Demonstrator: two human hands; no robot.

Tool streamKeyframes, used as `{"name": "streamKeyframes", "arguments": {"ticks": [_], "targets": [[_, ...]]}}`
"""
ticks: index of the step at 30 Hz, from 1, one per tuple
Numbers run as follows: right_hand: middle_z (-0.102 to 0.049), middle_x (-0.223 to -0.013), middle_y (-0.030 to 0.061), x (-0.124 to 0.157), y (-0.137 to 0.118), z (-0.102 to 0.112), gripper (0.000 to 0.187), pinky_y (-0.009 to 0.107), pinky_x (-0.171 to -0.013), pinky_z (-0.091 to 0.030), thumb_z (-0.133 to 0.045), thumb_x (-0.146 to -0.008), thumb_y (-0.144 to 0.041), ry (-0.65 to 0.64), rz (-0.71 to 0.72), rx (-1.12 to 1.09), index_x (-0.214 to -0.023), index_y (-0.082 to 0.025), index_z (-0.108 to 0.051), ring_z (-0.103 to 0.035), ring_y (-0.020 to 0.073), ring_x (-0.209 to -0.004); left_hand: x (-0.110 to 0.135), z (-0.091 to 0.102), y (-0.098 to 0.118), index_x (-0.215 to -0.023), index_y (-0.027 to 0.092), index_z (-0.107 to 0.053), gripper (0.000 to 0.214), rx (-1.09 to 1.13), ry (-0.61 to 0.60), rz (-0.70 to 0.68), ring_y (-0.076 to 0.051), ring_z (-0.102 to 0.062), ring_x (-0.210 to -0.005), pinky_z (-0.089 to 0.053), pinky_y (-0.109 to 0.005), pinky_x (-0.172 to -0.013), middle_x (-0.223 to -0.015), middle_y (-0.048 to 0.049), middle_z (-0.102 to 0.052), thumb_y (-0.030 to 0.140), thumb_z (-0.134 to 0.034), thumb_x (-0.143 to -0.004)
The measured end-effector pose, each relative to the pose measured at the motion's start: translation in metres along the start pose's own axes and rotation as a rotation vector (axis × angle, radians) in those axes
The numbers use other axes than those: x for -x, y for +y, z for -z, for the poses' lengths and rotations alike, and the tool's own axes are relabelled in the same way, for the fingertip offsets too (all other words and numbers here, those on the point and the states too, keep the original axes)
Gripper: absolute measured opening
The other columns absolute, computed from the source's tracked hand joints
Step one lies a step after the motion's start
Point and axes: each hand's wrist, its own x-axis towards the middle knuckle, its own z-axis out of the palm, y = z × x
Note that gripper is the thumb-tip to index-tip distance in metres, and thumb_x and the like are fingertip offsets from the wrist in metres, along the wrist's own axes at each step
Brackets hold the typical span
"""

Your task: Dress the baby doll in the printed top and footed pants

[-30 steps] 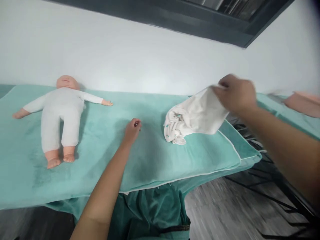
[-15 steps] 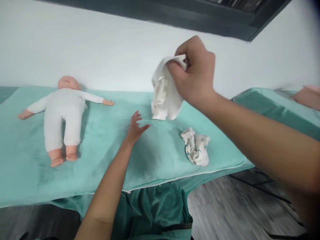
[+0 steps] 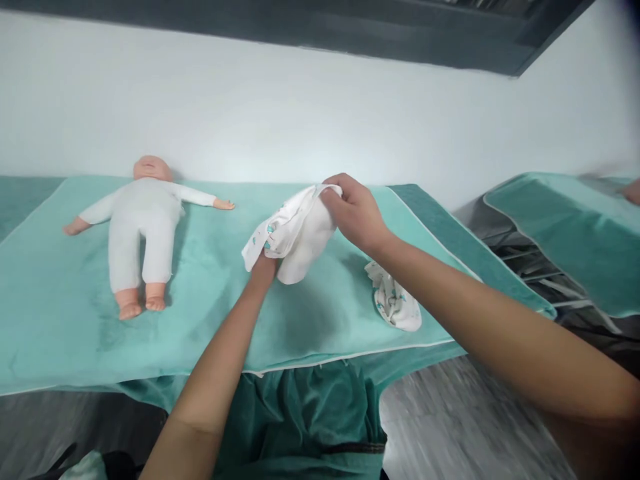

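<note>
The fingers of my right hand (image 3: 355,210) are closed on the edge of a white cloth (image 3: 306,233), which has small green prints. My left hand (image 3: 266,265) is under the other end of this cloth — it is covered there, so I cannot tell if its fingers are open or gripping. The cloth is held above the bench (image 3: 210,340), to the right of the doll (image 3: 143,213), which lies with both arms spread. A crumpled printed bundle (image 3: 397,303) lies farther right of the doll — near my right forearm.
</note>
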Motion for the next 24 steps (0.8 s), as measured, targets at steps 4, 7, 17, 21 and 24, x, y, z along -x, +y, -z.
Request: {"name": "streamKeyframes", "arguments": {"ticks": [4,7,17,21,24], "targets": [[-0.065,-0.074,-0.0003,0.005,-0.002,0.030,0.022,0.031,-0.066,-0.045,-0.052,-0.090,-0.030,0.039,-0.083,0.102,-0.100,-0.021,-0.069,-0.056,0.0175,-0.067,0.002,0.045,0.008,-0.115,0.018,-0.070,0.030,0.027,0.095,-0.174,-0.025,-0.069,-0.119,-0.053,-0.040,-0.109,-0.116,-0.0083,-0.077,0.024,-0.060,-0.087],[-0.068,-0.075,0.0017,0.009,0.000,0.053,0.024,0.033,-0.070,-0.046,-0.053,-0.087,-0.029,-0.004,-0.090,0.231,-0.098,-0.021,-0.073,-0.060,0.0197,-0.070,-0.002,0.091,0.038,-0.115,0.019,-0.068,0.031,-0.038,0.085,-0.263,-0.022,-0.070,-0.106,-0.055,-0.035,-0.100,-0.113,-0.0047,-0.076,0.024,-0.058,-0.085],[-0.053,-0.153,0.0114,0.042,-0.033,0.012,0.043,0.050,-0.110,-0.048,-0.065,-0.089,-0.042,-0.490,0.292,-0.045,-0.128,-0.024,-0.063,-0.052,0.0302,-0.139,0.025,0.159,0.158,-0.100,0.019,-0.071,0.029,-0.374,-0.234,-0.452,-0.022,-0.065,-0.096,-0.048,-0.034,-0.090,-0.100,-0.0042,-0.074,0.033,-0.046,-0.097],[-0.062,-0.139,0.0105,0.052,-0.072,-0.021,0.054,0.044,-0.106,-0.049,-0.070,-0.088,-0.047,-0.398,0.283,-0.239,-0.135,-0.024,-0.056,-0.059,0.0277,-0.127,0.048,0.170,0.174,-0.095,0.021,-0.068,0.030,-0.396,-0.300,-0.370,-0.020,-0.064,-0.086,-0.047,-0.031,-0.078,-0.090,-0.0005,-0.072,0.044,-0.049,-0.099],[-0.070,-0.115,0.0058,0.057,-0.084,-0.034,0.029,0.038,-0.091,-0.052,-0.065,-0.089,-0.035,-0.262,0.146,-0.300,-0.115,-0.023,-0.063,-0.065,0.0226,-0.102,0.063,0.183,0.179,-0.094,0.023,-0.066,0.034,-0.446,-0.282,-0.294,-0.019,-0.063,-0.080,-0.045,-0.030,-0.071,-0.087,0.0008,-0.070,0.055,-0.055,-0.095]]}}
